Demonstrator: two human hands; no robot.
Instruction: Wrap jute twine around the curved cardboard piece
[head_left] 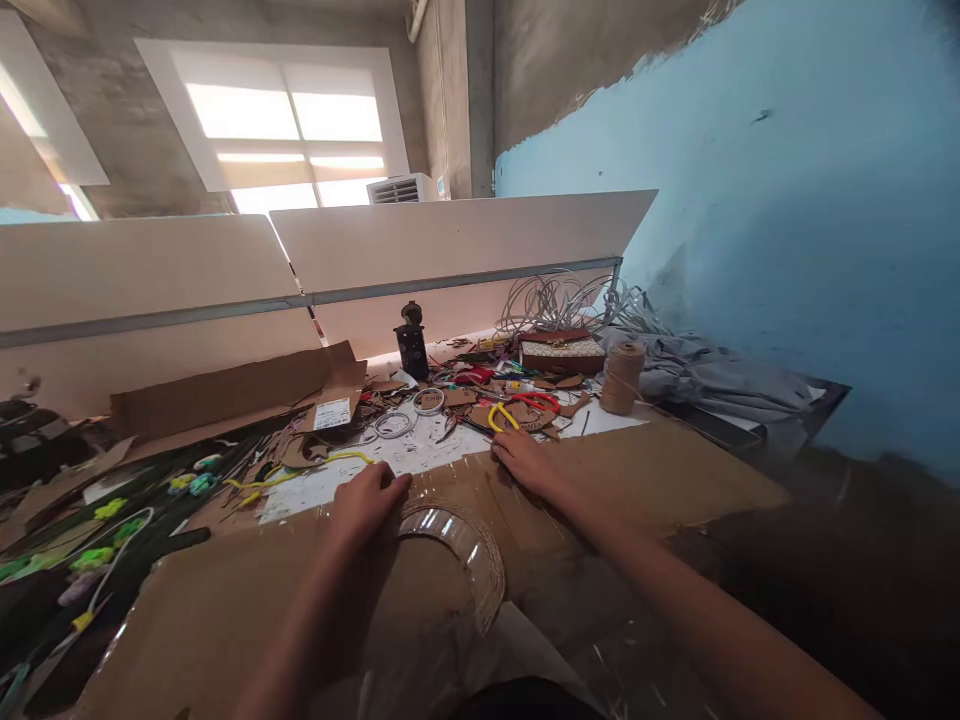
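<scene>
A large brown cardboard sheet point(600, 470) spans the near side of the table and reaches toward me. My left hand point(371, 495) is closed at its far edge, thumb on the near side, the other fingertips hidden. Farther right along that edge my right hand point(521, 460) is also closed over the cardboard, just beside a yellow loop point(502, 416) that looks like a scissors handle. Between my forearms lies a ring partly wrapped in twine point(491, 570), its inner band covered with shiny clear tape point(439, 522). My left forearm hides part of the ring.
Beyond the sheet are a red loop point(541, 402), cardboard scraps, a twine spool point(622, 378), a black bottle point(412, 345), a patterned bag point(562, 352) and coiled grey cable point(551, 300). A long cardboard piece point(232, 395) and yellow-green yarn pieces point(94, 558) lie left. White panels point(450, 240) stand behind.
</scene>
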